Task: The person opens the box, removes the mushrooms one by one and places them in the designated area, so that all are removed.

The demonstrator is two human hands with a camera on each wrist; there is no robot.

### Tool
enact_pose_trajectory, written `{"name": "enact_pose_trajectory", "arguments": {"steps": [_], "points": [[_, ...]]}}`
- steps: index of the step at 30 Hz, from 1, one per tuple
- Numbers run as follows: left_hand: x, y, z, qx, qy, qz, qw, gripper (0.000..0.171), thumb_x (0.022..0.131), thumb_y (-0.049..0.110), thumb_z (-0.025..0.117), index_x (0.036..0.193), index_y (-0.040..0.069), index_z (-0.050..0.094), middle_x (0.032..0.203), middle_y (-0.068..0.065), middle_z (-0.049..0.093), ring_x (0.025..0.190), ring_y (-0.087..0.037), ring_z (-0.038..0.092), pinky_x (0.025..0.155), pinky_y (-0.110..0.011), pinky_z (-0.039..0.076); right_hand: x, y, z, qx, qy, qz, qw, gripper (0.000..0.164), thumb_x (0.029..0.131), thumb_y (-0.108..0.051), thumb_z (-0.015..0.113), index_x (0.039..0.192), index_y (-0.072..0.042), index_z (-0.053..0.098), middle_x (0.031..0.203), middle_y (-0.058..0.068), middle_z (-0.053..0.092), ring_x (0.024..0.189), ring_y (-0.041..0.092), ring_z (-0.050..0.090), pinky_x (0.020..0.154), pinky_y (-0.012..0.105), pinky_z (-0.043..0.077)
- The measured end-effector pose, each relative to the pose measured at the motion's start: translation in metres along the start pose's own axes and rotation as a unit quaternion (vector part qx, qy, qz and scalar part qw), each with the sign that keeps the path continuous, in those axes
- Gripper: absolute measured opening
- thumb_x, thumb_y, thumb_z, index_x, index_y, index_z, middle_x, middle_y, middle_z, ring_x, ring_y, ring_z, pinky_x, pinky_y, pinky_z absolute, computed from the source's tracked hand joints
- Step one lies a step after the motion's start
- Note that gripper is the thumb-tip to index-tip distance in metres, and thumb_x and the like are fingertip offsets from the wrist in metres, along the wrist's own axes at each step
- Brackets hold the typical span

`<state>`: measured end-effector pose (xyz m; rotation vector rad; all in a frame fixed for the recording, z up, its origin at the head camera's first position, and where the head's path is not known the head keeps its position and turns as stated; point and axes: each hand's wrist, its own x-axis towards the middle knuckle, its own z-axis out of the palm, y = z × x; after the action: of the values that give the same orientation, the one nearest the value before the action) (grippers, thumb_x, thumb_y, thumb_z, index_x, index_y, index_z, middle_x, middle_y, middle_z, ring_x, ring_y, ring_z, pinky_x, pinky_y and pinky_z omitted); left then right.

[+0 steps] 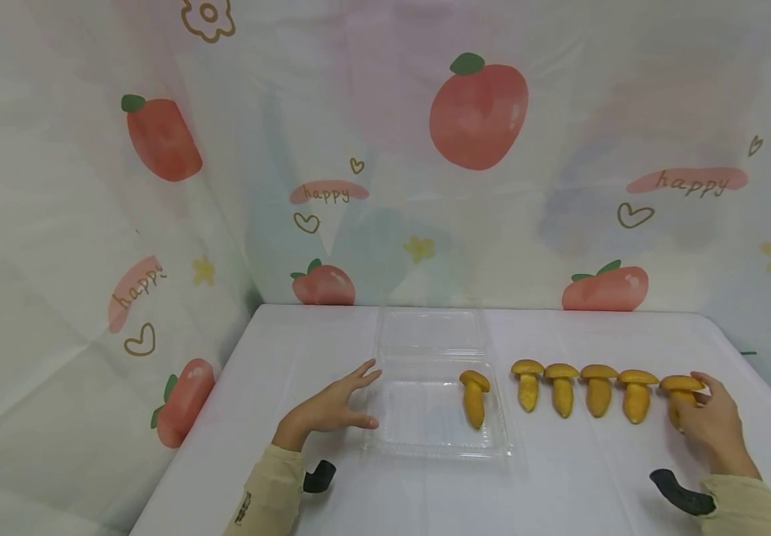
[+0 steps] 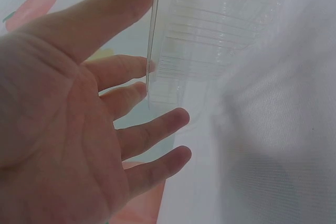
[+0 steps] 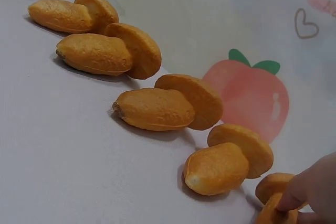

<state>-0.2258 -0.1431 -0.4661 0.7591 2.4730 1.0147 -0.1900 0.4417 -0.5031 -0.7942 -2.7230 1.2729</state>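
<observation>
A clear plastic clamshell box (image 1: 419, 444) lies with its lid folded back, and one yellow-brown mushroom (image 1: 474, 398) rests inside at its right. My left hand (image 1: 334, 406) is at the box's left side, fingers spread and fairly straight; in the left wrist view the thumb and some fingertips reach the clear plastic wall (image 2: 152, 40). To the right of the box, several similar mushrooms stand in a row, caps toward the back. At the row's right end my right hand (image 1: 714, 424) pinches the last mushroom (image 1: 676, 402), partly covering it; the right wrist view shows the thumb against it.
The table (image 1: 573, 484) has a white cover. Behind it and at the left hang printed cloth walls (image 1: 385, 112). The box's raised lid (image 1: 432, 331) reaches near the back edge. Dark curved pieces (image 1: 683, 495) show beside both wrists.
</observation>
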Motion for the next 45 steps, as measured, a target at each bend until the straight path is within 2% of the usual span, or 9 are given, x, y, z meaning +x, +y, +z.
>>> {"name": "enact_pose_trajectory", "arguments": {"steps": [5,13,15,22,27,31,35,42,45], "points": [[0.000,0.002,0.000,-0.001,-0.001,0.001,1.0000,0.090,0.087,0.025,0.080,0.159,0.007,0.030,0.172,-0.012,0.012,0.158,-0.037,0.016,0.123,-0.061,0.023,-0.002,0.000,-0.003,-0.016,-0.002,-0.007,1.000,0.075,0.099,-0.014,0.040,0.158,0.007,-0.002,0.149,0.049,0.024,0.135,0.063,0.031,0.108,0.068,0.038],[0.000,0.002,-0.001,0.000,-0.001,0.001,1.0000,0.090,0.087,0.025,0.081,0.159,0.007,0.030,0.172,-0.012,0.012,0.158,-0.037,0.017,0.123,-0.061,0.024,-0.003,-0.004,-0.006,-0.010,-0.007,0.010,1.000,0.076,0.099,-0.021,0.036,0.159,0.004,-0.005,0.155,0.046,0.014,0.140,0.063,0.025,0.114,0.072,0.028],[0.000,0.002,0.000,-0.001,0.000,0.000,1.0000,0.090,0.087,0.025,0.081,0.159,0.007,0.030,0.172,-0.011,0.012,0.157,-0.037,0.017,0.123,-0.062,0.024,-0.003,-0.004,-0.008,-0.015,-0.009,0.023,1.000,0.078,0.099,-0.024,0.036,0.159,0.002,-0.007,0.156,0.045,0.012,0.140,0.064,0.022,0.115,0.073,0.025],[0.000,0.001,-0.001,-0.003,0.001,-0.002,1.0000,0.090,0.087,0.025,0.081,0.160,0.008,0.030,0.172,-0.011,0.012,0.158,-0.037,0.016,0.123,-0.062,0.023,-0.005,-0.009,-0.015,-0.062,-0.022,0.062,0.996,0.083,0.102,-0.039,0.036,0.158,0.002,-0.008,0.156,0.045,0.012,0.139,0.064,0.023,0.111,0.073,0.030],[0.000,0.001,0.000,-0.002,0.002,-0.002,1.0000,0.090,0.087,0.024,0.081,0.159,0.007,0.030,0.172,-0.011,0.012,0.158,-0.037,0.016,0.123,-0.062,0.023,-0.010,-0.014,-0.015,-0.076,0.009,0.086,0.993,0.084,0.102,-0.044,0.037,0.159,0.002,-0.005,0.161,0.038,0.004,0.143,0.063,0.017,0.112,0.072,0.029],[0.000,0.001,0.000,-0.001,0.003,-0.002,1.0000,0.090,0.087,0.025,0.081,0.159,0.008,0.030,0.172,-0.011,0.012,0.158,-0.037,0.017,0.123,-0.062,0.024,-0.016,-0.022,-0.015,-0.090,0.048,0.071,0.992,0.084,0.102,-0.045,0.039,0.159,0.002,-0.001,0.160,0.040,0.009,0.138,0.063,0.021,0.107,0.071,0.033],[0.000,0.000,0.000,0.002,0.003,-0.001,1.0000,0.090,0.087,0.026,0.081,0.159,0.008,0.030,0.172,-0.011,0.013,0.157,-0.038,0.017,0.122,-0.062,0.024,-0.022,-0.034,-0.016,-0.086,0.067,0.036,0.993,0.084,0.102,-0.045,0.041,0.159,0.004,0.002,0.160,0.040,0.009,0.139,0.063,0.019,0.108,0.071,0.031],[0.000,0.001,-0.001,-0.001,0.002,0.000,1.0000,0.090,0.087,0.026,0.081,0.159,0.008,0.030,0.172,-0.011,0.012,0.158,-0.038,0.016,0.123,-0.063,0.023,-0.032,-0.055,-0.012,-0.056,0.047,0.013,0.997,0.087,0.103,-0.050,0.042,0.161,-0.001,-0.001,0.162,0.038,0.001,0.146,0.060,0.010,0.113,0.075,0.026],[0.000,0.000,-0.001,-0.001,0.000,-0.001,1.0000,0.090,0.087,0.025,0.080,0.160,0.008,0.030,0.172,-0.011,0.012,0.158,-0.038,0.016,0.123,-0.063,0.023,-0.034,-0.061,-0.009,-0.060,0.035,-0.012,0.998,0.086,0.104,-0.049,0.042,0.161,0.000,0.000,0.160,0.041,0.005,0.145,0.062,0.011,0.111,0.077,0.026]]}}
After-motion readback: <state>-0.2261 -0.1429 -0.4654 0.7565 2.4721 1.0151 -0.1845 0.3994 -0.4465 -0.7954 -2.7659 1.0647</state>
